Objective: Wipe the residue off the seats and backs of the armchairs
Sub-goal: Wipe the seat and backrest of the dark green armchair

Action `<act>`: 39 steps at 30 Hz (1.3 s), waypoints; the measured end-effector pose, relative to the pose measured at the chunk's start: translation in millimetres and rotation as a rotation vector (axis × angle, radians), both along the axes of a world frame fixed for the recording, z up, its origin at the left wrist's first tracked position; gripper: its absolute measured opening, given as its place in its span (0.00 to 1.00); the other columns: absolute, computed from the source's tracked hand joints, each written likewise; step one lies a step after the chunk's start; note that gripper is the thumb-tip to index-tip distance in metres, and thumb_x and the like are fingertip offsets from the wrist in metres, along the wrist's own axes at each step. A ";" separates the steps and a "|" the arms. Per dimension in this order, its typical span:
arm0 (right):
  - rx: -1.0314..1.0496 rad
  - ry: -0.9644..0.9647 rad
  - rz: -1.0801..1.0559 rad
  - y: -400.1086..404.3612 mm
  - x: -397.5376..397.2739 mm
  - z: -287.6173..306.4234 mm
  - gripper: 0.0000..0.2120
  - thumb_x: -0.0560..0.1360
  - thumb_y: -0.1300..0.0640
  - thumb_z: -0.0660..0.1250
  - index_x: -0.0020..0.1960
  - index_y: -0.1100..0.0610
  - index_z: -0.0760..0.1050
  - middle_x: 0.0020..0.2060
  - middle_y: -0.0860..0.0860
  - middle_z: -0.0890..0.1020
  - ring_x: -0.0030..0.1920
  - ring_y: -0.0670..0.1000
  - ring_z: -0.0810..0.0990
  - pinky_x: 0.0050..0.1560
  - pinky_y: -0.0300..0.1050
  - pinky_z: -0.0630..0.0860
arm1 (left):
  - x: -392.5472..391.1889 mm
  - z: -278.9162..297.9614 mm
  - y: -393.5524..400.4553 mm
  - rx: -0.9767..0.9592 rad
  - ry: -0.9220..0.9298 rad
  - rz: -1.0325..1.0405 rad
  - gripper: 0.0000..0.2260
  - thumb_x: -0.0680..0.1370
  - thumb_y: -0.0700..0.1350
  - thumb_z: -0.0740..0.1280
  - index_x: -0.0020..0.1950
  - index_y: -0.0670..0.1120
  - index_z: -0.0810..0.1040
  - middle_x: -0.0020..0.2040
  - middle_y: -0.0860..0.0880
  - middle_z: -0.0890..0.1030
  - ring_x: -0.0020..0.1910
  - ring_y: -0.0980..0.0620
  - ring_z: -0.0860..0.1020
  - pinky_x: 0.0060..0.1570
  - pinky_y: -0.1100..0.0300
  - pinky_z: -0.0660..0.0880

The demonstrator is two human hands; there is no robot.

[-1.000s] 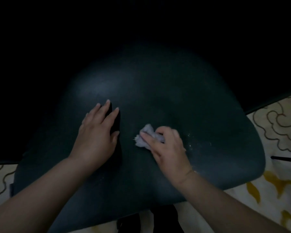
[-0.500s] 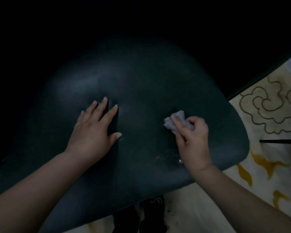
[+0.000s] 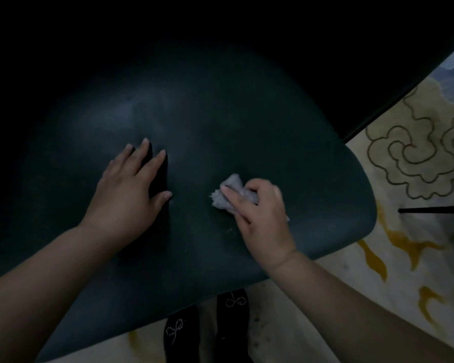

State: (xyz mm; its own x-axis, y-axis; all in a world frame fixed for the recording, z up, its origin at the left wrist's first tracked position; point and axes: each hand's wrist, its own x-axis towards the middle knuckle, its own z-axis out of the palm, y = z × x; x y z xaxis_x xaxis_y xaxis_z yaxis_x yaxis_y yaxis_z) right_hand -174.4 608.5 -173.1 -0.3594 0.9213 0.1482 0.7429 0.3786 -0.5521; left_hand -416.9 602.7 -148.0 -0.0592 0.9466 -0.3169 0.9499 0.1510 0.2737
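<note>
The right hand (image 3: 262, 216), pinching the crumpled tissue (image 3: 230, 193), has swept back toward the flat, empty left hand (image 3: 131, 187), leaving faint crumbs (image 3: 231, 230) beside its thumb on the seat (image 3: 312, 184).

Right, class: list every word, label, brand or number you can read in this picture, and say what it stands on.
None can be read.
Seat: no label or print visible.
Cloth: no print.
Shoes: stitched loop motif, not letters.
Carpet: swirl pattern only, no text.
</note>
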 end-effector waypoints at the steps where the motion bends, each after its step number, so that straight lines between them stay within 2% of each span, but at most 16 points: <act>1: 0.002 0.004 0.016 3.9 -5.6 -0.1 0.21 0.69 0.67 0.73 0.60 0.54 0.80 0.48 0.62 0.77 0.43 0.62 0.74 0.43 0.54 0.76 | -0.2 0.1 0.4 -0.001 -0.001 -0.007 0.34 0.76 0.57 0.66 0.79 0.54 0.56 0.80 0.50 0.50 0.78 0.48 0.47 0.75 0.47 0.50; 5: 0.039 -0.020 -0.147 26.8 6.5 1.2 0.22 0.70 0.68 0.71 0.62 0.54 0.78 0.49 0.64 0.76 0.46 0.63 0.74 0.46 0.54 0.74 | -6.7 2.3 -1.7 -0.011 0.008 -0.053 0.33 0.77 0.57 0.65 0.79 0.53 0.57 0.80 0.49 0.51 0.78 0.47 0.48 0.76 0.48 0.51; 8: 0.058 -0.008 -0.284 9.7 23.0 0.7 0.20 0.72 0.67 0.71 0.62 0.55 0.78 0.49 0.64 0.75 0.47 0.64 0.73 0.48 0.55 0.73 | -7.1 4.3 -5.9 -0.012 -0.007 -0.061 0.32 0.77 0.56 0.65 0.79 0.53 0.57 0.80 0.50 0.51 0.78 0.48 0.49 0.76 0.48 0.52; 13: -0.018 0.043 -0.079 -20.0 -17.1 1.8 0.20 0.70 0.66 0.72 0.61 0.54 0.79 0.48 0.61 0.76 0.45 0.61 0.73 0.45 0.53 0.75 | -7.1 6.3 -11.7 -0.023 -0.039 -0.052 0.31 0.78 0.55 0.64 0.79 0.54 0.56 0.80 0.52 0.50 0.78 0.50 0.47 0.75 0.48 0.52; 17: 0.011 0.024 -0.138 3.2 -9.6 2.4 0.19 0.72 0.65 0.71 0.62 0.54 0.79 0.50 0.62 0.75 0.47 0.61 0.73 0.47 0.53 0.74 | -12.1 7.1 -12.1 -0.006 -0.049 -0.067 0.30 0.78 0.54 0.65 0.78 0.54 0.58 0.80 0.52 0.51 0.78 0.49 0.47 0.75 0.47 0.52; 21: 0.047 0.016 -0.247 -34.1 15.3 -3.1 0.21 0.72 0.67 0.70 0.63 0.55 0.78 0.48 0.62 0.75 0.46 0.62 0.73 0.50 0.48 0.70 | -17.8 7.0 -17.9 -0.007 -0.043 -0.073 0.30 0.78 0.54 0.65 0.78 0.55 0.59 0.80 0.51 0.52 0.78 0.49 0.48 0.74 0.47 0.53; 24: 0.002 0.046 -0.111 -67.3 -19.9 -4.5 0.18 0.73 0.63 0.67 0.62 0.53 0.79 0.49 0.61 0.76 0.45 0.61 0.74 0.46 0.51 0.75 | -20.9 6.3 -24.3 0.008 -0.050 -0.062 0.29 0.78 0.53 0.66 0.77 0.54 0.60 0.80 0.50 0.53 0.78 0.48 0.49 0.74 0.45 0.55; 26: -0.032 0.040 -0.053 -57.7 -45.5 -2.8 0.17 0.74 0.62 0.65 0.62 0.52 0.79 0.49 0.60 0.77 0.45 0.61 0.74 0.45 0.53 0.76 | -23.4 5.5 -28.4 0.031 -0.052 -0.060 0.29 0.77 0.51 0.67 0.77 0.52 0.63 0.79 0.49 0.55 0.78 0.47 0.51 0.74 0.45 0.55; 28: -0.036 0.029 -0.091 -32.7 -50.7 -0.4 0.18 0.74 0.62 0.65 0.62 0.52 0.78 0.51 0.61 0.76 0.47 0.62 0.73 0.47 0.55 0.75 | -29.2 4.2 -32.3 0.053 -0.050 -0.047 0.29 0.77 0.49 0.68 0.76 0.51 0.64 0.79 0.47 0.57 0.78 0.45 0.53 0.74 0.44 0.56; 30: 0.009 0.016 -0.222 -16.7 -34.6 -2.1 0.19 0.73 0.64 0.68 0.62 0.53 0.78 0.50 0.62 0.76 0.46 0.63 0.73 0.46 0.55 0.74 | -36.5 2.4 -38.1 0.058 -0.044 -0.031 0.29 0.77 0.49 0.69 0.76 0.51 0.64 0.79 0.47 0.57 0.78 0.45 0.54 0.74 0.43 0.56; 32: 0.041 0.018 -0.301 -25.5 -17.4 -2.9 0.20 0.72 0.66 0.70 0.62 0.54 0.78 0.49 0.62 0.76 0.45 0.63 0.73 0.46 0.54 0.73 | -43.7 1.2 -44.5 0.049 -0.036 -0.022 0.29 0.77 0.49 0.69 0.76 0.52 0.64 0.79 0.48 0.57 0.78 0.45 0.53 0.74 0.43 0.56; 36: 0.017 0.041 -0.112 -72.0 -46.5 -4.1 0.18 0.73 0.63 0.68 0.62 0.53 0.79 0.49 0.61 0.77 0.45 0.62 0.74 0.45 0.53 0.76 | -55.1 1.1 -56.1 0.060 -0.016 -0.003 0.29 0.76 0.48 0.70 0.76 0.51 0.65 0.79 0.47 0.57 0.77 0.43 0.55 0.73 0.40 0.58; 39: -0.011 0.054 -0.048 -58.0 -74.2 -3.0 0.19 0.72 0.64 0.69 0.62 0.53 0.79 0.49 0.60 0.77 0.45 0.61 0.74 0.46 0.53 0.76 | -61.5 -0.3 -63.9 0.084 -0.008 0.025 0.30 0.75 0.47 0.71 0.76 0.50 0.65 0.78 0.44 0.58 0.76 0.41 0.57 0.73 0.41 0.58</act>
